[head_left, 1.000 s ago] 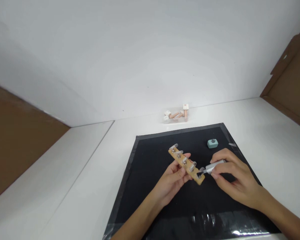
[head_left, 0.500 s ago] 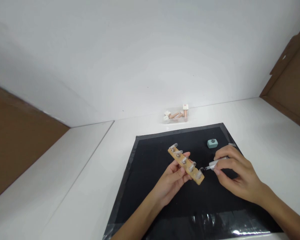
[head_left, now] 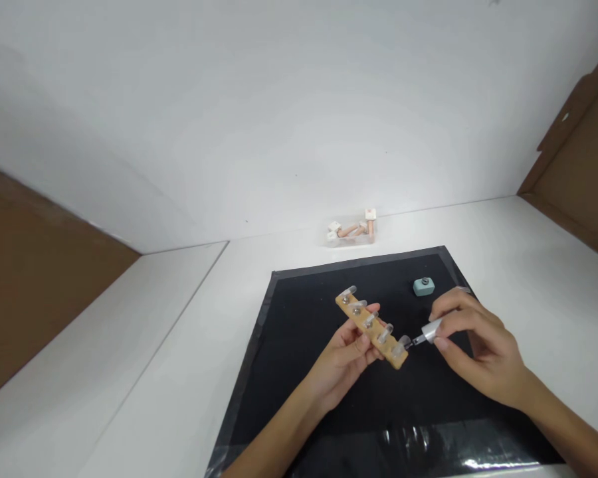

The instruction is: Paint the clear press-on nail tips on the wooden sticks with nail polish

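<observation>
My left hand [head_left: 346, 355] is closed around a wooden nail display stand [head_left: 363, 320], held tilted above the black mat. Several clear false nails stand along it on small metal-looking holders. Pinched in my right hand [head_left: 483, 342] is a nail polish brush [head_left: 431, 330] with a silver-white cap. Its dark tip meets, or nearly meets, the clear false nail [head_left: 401, 346] at the stand's near right end; exact contact is too small to tell. A teal nail polish bottle [head_left: 423, 286], its neck uncapped, stands on the mat beyond my right hand.
Under my hands lies a black mat [head_left: 299, 305] with taped, shiny edges on a white table [head_left: 179, 345]. Behind it, a clear tray [head_left: 351, 240] holds several small wooden pegs with white square ends. A white wall rises at the back, with brown panels on both sides.
My right hand has shifted slightly right and tilted the brush more steeply, its tip still by the end false nail. The stand in my left hand has barely moved.
</observation>
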